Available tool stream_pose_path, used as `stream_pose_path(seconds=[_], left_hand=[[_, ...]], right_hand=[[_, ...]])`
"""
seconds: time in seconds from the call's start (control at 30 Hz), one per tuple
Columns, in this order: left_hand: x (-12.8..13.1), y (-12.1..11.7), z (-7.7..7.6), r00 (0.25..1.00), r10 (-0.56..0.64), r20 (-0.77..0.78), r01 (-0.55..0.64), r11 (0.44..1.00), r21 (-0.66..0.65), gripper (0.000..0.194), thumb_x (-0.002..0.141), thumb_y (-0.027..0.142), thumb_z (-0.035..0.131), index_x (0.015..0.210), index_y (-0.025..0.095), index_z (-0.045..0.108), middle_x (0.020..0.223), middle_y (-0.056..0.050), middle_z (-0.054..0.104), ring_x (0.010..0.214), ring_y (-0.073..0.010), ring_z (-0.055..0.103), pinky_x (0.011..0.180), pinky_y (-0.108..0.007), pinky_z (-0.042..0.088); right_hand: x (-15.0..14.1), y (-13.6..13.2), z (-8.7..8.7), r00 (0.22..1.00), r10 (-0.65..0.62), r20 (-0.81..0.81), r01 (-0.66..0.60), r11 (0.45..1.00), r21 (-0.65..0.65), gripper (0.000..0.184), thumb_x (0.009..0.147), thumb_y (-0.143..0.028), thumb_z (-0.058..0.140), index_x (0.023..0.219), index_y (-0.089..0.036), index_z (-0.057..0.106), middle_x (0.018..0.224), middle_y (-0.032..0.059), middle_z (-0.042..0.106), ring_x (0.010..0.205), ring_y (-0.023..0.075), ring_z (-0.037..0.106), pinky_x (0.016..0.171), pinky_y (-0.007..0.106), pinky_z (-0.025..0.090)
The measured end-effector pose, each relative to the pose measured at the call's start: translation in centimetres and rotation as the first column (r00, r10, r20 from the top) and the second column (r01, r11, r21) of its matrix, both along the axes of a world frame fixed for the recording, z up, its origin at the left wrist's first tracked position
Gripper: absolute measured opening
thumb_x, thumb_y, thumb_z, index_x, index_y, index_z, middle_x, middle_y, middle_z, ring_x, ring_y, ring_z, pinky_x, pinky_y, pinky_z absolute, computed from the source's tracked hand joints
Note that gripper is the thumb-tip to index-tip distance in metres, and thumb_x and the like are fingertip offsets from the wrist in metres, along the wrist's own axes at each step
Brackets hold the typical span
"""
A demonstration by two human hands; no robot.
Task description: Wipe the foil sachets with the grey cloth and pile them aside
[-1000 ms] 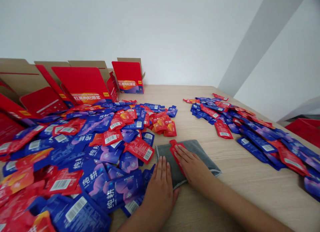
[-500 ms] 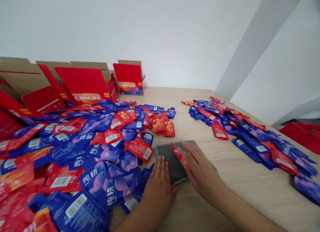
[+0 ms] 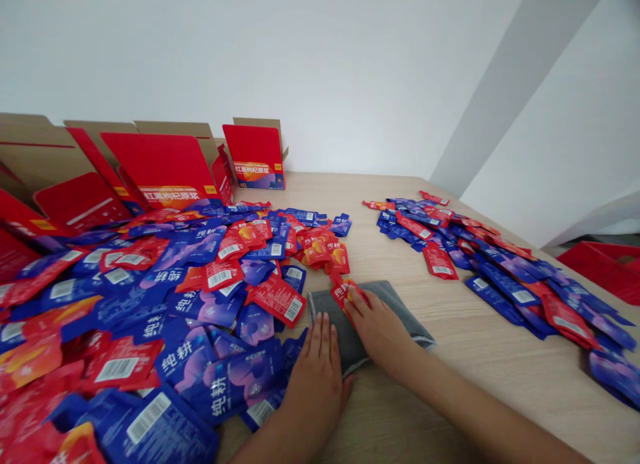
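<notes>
A dark grey folded cloth [image 3: 400, 309] lies on the table in front of me. My left hand [image 3: 320, 361] rests on its left edge, fingers stretched out flat. On top of the cloth, my right hand [image 3: 377, 324] has hold of a red pouch [image 3: 341, 292], its fingers pressed over the pouch's near part. The pouch's printed front faces up, and its far end sticks out past my fingertips. To the left spreads a big heap of blue pouches [image 3: 250, 377] and red pouches [image 3: 277, 297], reaching close to my left hand.
Open red cartons [image 3: 165, 164] stand along the wall at the back left, with a smaller red carton [image 3: 255, 154] beside them. On the right, a long row of mixed pouches [image 3: 500, 264] runs along the table [image 3: 480, 384]. Something red [image 3: 600, 271] shows beyond the right edge.
The red pouch was tilted up on edge in my right hand; now it lies flatter on the cloth under the fingers. My right hand has moved slightly left. My left hand stayed in place.
</notes>
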State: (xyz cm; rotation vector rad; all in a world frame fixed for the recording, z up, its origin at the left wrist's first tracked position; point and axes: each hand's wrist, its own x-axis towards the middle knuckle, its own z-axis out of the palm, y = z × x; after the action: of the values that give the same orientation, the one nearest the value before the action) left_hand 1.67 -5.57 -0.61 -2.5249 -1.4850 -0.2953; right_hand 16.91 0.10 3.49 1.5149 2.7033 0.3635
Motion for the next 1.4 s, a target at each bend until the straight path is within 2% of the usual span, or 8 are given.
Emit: stream_pose_path(seconds=[0.13,0.3,0.47,0.6,0.7,0.8,1.07,1.4], left_hand=[[0.1,-0.1,0.3,1.000,-0.003,-0.013,0.003,1.000,-0.018,0.063,0.086,0.044,0.050,0.127,-0.004,0.050,0.137,-0.029,0.040,0.128,-0.0365,0.037,0.100,-0.046,0.039],[0.3,-0.1,0.9,1.000,-0.005,-0.010,0.004,0.999,-0.049,0.065,0.086,0.045,0.051,0.126,-0.006,0.049,0.136,-0.030,0.039,0.127,-0.0383,0.038,0.100,-0.046,0.039],[0.2,-0.1,1.0,1.000,0.008,0.014,-0.006,0.996,-0.090,0.063,0.086,0.043,0.050,0.128,-0.003,0.048,0.138,-0.028,0.038,0.129,-0.0371,0.035,0.101,-0.046,0.039],[0.1,-0.1,0.5,0.999,0.007,0.031,-0.005,0.999,-0.054,0.064,0.085,0.042,0.052,0.130,-0.004,0.045,0.138,-0.028,0.038,0.129,-0.0374,0.036,0.101,-0.046,0.039],[0.0,-0.1,0.3,0.999,-0.009,0.034,0.010,1.000,-0.029,0.063,0.085,0.041,0.051,0.130,-0.002,0.046,0.137,-0.027,0.040,0.128,-0.0367,0.037,0.100,-0.046,0.040],[-0.1,-0.1,0.2,1.000,-0.006,0.025,0.006,1.000,-0.009,0.060,0.086,0.043,0.050,0.128,0.001,0.050,0.136,-0.025,0.042,0.127,-0.0356,0.039,0.099,-0.046,0.042],[-0.3,-0.1,-0.3,0.999,-0.019,0.026,0.017,0.998,0.053,0.063,0.086,0.048,0.049,0.126,0.000,0.052,0.136,-0.026,0.044,0.126,-0.0357,0.041,0.098,-0.044,0.042],[-0.2,0.2,-0.7,0.998,-0.039,0.053,0.037,0.999,0.039,0.063,0.086,0.049,0.049,0.126,0.000,0.053,0.134,-0.027,0.044,0.125,-0.0368,0.043,0.097,-0.044,0.042]], right_hand=[[0.6,1.0,0.1,0.992,-0.012,-0.123,0.012,1.000,-0.001,0.037,0.086,-0.012,0.045,0.119,-0.017,0.061,0.137,0.0123,0.049,0.107,0.0257,0.053,0.087,0.041,0.048],[3.1,-0.8,0.6,0.967,0.000,-0.254,0.039,0.988,0.152,0.042,0.082,-0.006,0.044,0.122,-0.012,0.058,0.134,0.0165,0.050,0.111,0.0263,0.049,0.096,0.045,0.043],[3.2,-3.8,2.3,0.946,0.156,-0.285,-0.126,0.985,0.120,0.047,0.084,-0.008,0.042,0.129,-0.015,0.051,0.138,0.0116,0.047,0.122,0.0236,0.044,0.098,0.041,0.044],[3.2,-4.2,0.3,0.968,0.166,-0.188,-0.159,0.986,0.054,0.041,0.088,-0.015,0.041,0.126,-0.016,0.055,0.131,0.0093,0.056,0.119,0.0249,0.050,0.092,0.042,0.049],[3.3,-3.1,-2.1,0.974,0.202,-0.106,-0.199,0.979,0.038,0.039,0.089,-0.015,0.040,0.124,-0.015,0.058,0.129,0.0089,0.058,0.120,0.0234,0.050,0.094,0.039,0.048],[3.1,-1.5,-2.8,0.989,0.138,-0.061,-0.137,0.990,0.025,0.041,0.087,-0.013,0.043,0.125,-0.015,0.057,0.134,0.0093,0.054,0.122,0.0243,0.049,0.094,0.038,0.048],[2.6,1.8,-0.1,0.961,-0.273,0.052,0.268,0.960,0.082,0.040,0.082,-0.003,0.041,0.115,-0.008,0.063,0.122,0.0238,0.058,0.103,0.0320,0.059,0.077,0.044,0.050],[0.4,10.5,1.5,0.923,-0.384,-0.021,0.382,0.921,-0.076,0.039,0.086,-0.004,0.032,0.112,-0.001,0.061,0.113,0.0261,0.061,0.102,0.0286,0.058,0.082,0.038,0.044]])
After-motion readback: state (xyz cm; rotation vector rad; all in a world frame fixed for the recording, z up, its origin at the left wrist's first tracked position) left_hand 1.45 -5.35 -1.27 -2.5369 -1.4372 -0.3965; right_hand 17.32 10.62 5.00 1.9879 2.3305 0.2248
